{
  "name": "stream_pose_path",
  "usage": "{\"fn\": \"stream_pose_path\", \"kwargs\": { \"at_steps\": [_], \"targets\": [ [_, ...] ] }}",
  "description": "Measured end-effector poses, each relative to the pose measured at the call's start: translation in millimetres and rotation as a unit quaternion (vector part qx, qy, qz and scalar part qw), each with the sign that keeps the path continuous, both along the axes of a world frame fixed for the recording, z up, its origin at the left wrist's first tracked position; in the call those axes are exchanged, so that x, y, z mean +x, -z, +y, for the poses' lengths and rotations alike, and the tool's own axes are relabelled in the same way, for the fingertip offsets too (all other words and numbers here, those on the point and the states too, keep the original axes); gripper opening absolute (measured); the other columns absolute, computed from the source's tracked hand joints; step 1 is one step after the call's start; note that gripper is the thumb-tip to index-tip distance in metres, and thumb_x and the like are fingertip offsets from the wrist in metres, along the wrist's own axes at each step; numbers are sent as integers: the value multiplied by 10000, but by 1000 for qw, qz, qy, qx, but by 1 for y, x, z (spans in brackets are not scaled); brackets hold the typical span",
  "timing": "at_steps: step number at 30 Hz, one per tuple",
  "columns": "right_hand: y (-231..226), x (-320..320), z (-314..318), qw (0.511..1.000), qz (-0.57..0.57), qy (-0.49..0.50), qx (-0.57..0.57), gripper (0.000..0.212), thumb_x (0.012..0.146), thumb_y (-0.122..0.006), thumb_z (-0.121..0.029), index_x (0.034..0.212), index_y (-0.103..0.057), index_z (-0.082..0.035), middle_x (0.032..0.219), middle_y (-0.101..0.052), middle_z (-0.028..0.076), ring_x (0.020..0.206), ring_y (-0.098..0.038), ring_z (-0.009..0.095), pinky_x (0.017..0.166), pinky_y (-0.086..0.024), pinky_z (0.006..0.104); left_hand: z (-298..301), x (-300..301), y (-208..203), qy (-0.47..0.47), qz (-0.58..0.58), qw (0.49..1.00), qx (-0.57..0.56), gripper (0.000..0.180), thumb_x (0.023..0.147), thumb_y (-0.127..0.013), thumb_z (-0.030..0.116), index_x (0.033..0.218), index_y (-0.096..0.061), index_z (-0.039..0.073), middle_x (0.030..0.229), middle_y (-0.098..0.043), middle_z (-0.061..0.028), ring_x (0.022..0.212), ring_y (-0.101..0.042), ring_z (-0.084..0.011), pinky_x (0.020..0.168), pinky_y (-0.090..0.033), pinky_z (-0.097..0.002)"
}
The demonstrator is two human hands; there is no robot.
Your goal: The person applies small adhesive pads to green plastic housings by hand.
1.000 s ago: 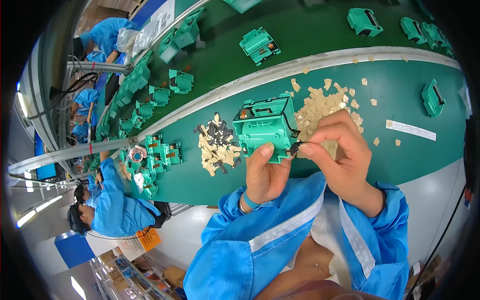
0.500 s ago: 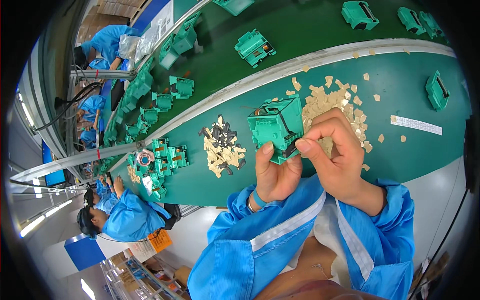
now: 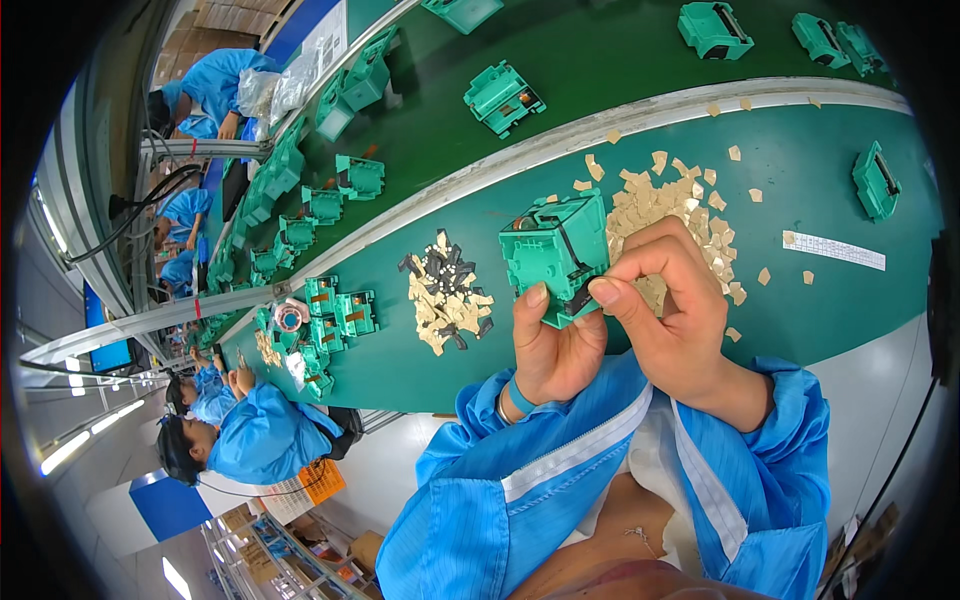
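Note:
A boxy green plastic housing (image 3: 545,255) is held tilted above the green table. My left hand (image 3: 562,355) grips it from below, its thumb on the near face. At the housing's lower right corner, my right hand (image 3: 675,310) pinches a small black part (image 3: 578,298) between thumb and forefinger. Its fingertips cover some of that part. A black strip runs down the housing's side. Behind my right hand spreads a heap of small beige pieces (image 3: 655,205). Left of the housing lies a mixed pile of beige and black pieces (image 3: 447,290).
Beyond a pale metal rail (image 3: 440,185), a dark green belt carries several green housings (image 3: 504,98). More housings (image 3: 325,315) cluster at the table's left end, and one (image 3: 876,182) lies far right near a white paper strip (image 3: 835,250). Co-workers in blue (image 3: 265,430) sit at left.
My hands and the green housing have barely moved, and the grip is the same. Housings on the belt have shifted slightly left. A co-worker at left has moved a little.

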State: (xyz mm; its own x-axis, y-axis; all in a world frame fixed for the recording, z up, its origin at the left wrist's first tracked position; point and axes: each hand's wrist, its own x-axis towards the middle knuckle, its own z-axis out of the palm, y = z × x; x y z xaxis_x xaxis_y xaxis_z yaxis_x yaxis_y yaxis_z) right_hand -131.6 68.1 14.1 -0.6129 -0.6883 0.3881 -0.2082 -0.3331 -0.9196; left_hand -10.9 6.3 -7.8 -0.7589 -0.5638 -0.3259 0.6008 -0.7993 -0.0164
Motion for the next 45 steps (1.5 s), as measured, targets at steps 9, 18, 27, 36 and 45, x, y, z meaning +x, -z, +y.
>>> {"fn": "stream_pose_path", "kwargs": {
  "at_steps": [9, 18, 27, 36, 45],
  "targets": [
    [1, 1, 0, 1000, 4, 2, 4, 139, 727, -685, 8, 784, -562, -22, 772, -520, 92, 704, -510, 211, 611, -417, 298, 0, 0, 0, 9, 3, 1000, -9, 350, 823, -626, 137, 1144, -531, 34, 1053, -600, -109, 863, -599, -166, 649, -542, -235],
    [2, -3, 0, 1000, -13, -25, 12, 185, 725, -694, 11, 842, -557, -30, 794, -522, 63, 709, -508, 160, 626, -411, 266, 0, 1, 4, 20, -4, 1000, -17, 345, 820, -630, 144, 1141, -539, 56, 1068, -600, -88, 896, -584, -149, 625, -528, -224],
    [8, -5, -6, 975, -178, -79, 105, 322, 832, -633, -113, 1112, -493, -39, 868, -519, -5, 757, -463, 59, 665, -375, 199, -6, 3, 6, 6, 22, 1000, -14, 327, 814, -628, 142, 1126, -549, 81, 1052, -615, -52, 893, -574, -113, 628, -526, -225],
    [64, -45, 3, 977, -189, 91, 46, 155, 884, -560, -61, 1029, -539, -10, 874, -532, 0, 785, -473, 60, 723, -392, 192, -222, 8, -7, -253, -596, 537, -540, 388, 702, -701, 26, 1042, -521, -22, 935, -613, -69, 833, -575, -161, 720, -471, -316],
    [85, -61, -1, 983, -127, 119, 63, 121, 872, -567, -53, 986, -563, -13, 838, -553, -1, 750, -481, 66, 705, -401, 197, -265, 2, 46, -102, -748, 306, -580, 1079, 580, -810, 492, 1252, -304, -183, 1246, -410, -317, 1161, -431, -389, 986, -353, -406]
  ]
}}
